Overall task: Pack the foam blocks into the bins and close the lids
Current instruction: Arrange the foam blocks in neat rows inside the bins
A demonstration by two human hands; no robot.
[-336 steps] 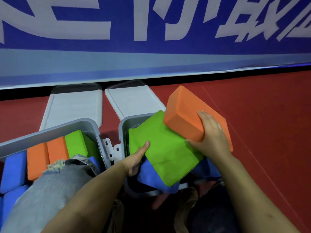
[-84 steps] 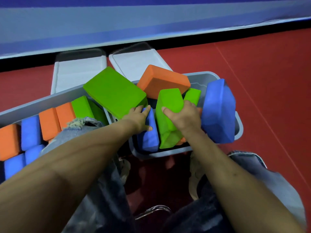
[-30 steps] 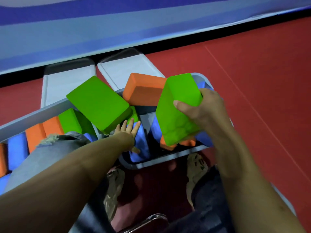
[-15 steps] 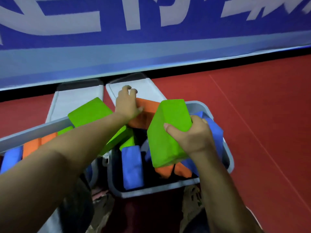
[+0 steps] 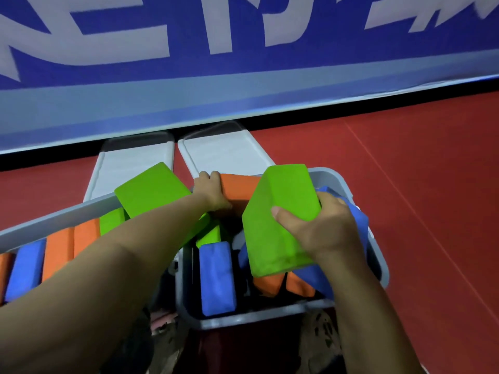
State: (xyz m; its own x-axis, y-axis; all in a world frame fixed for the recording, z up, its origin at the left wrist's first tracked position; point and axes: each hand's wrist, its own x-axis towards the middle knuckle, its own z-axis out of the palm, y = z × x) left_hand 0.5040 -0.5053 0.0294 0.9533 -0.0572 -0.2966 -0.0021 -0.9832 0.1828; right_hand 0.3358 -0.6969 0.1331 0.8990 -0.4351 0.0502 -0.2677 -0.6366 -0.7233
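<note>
Two grey bins sit on the red floor. The right bin (image 5: 379, 255) holds a jumble of foam blocks. My right hand (image 5: 321, 228) grips a green block (image 5: 275, 220) tilted above that bin. My left hand (image 5: 213, 193) is closed on the near end of an orange block (image 5: 240, 186) lying at the bin's far rim. Another green block (image 5: 151, 190) leans across both bins' rims, partly under my left forearm. A blue block (image 5: 216, 279) stands upright in the right bin. The left bin (image 5: 54, 220) holds orange, blue and green blocks in a row.
Two pale lids, the left lid (image 5: 129, 163) and the right lid (image 5: 226, 152), lie flat on the floor behind the bins, against a blue banner wall (image 5: 243, 63). Open red floor (image 5: 418, 184) stretches to the right. My shoes show below the right bin.
My left hand left the blue block near the bin's front and reached to the orange block at the far rim. My right hand lifted the green block and keeps it tilted over the bin.
</note>
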